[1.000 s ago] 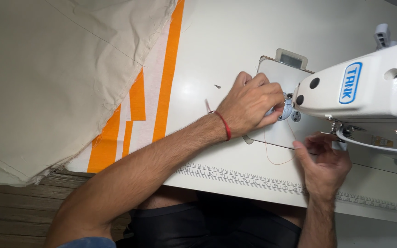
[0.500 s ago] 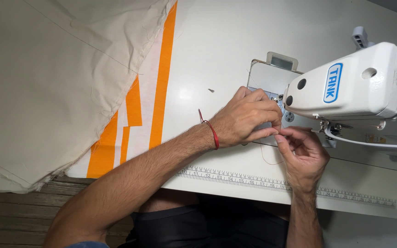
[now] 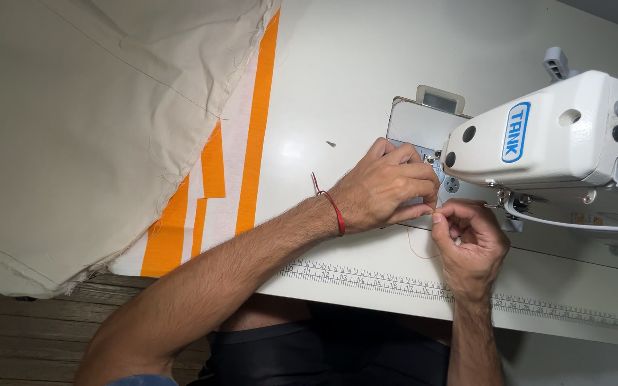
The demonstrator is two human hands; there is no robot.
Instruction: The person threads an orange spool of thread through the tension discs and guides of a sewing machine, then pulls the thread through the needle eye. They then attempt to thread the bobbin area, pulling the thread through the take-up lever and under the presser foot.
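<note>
Pinching a thin red thread [image 3: 418, 246] at the needle end of the white metal sewing machine [image 3: 552, 146], the left hand [image 3: 388, 187] and right hand [image 3: 470, 243] meet fingertip to fingertip, beside cream canvas fabric [image 3: 80, 121].

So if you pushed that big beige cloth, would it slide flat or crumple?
Probably crumple. The beige cloth lies in soft folds and droops over the table edge, so it looks floppy. Its frayed rim suggests a loose weave. It covers much of the orange striped fabric, so a push might drag that too.
</note>
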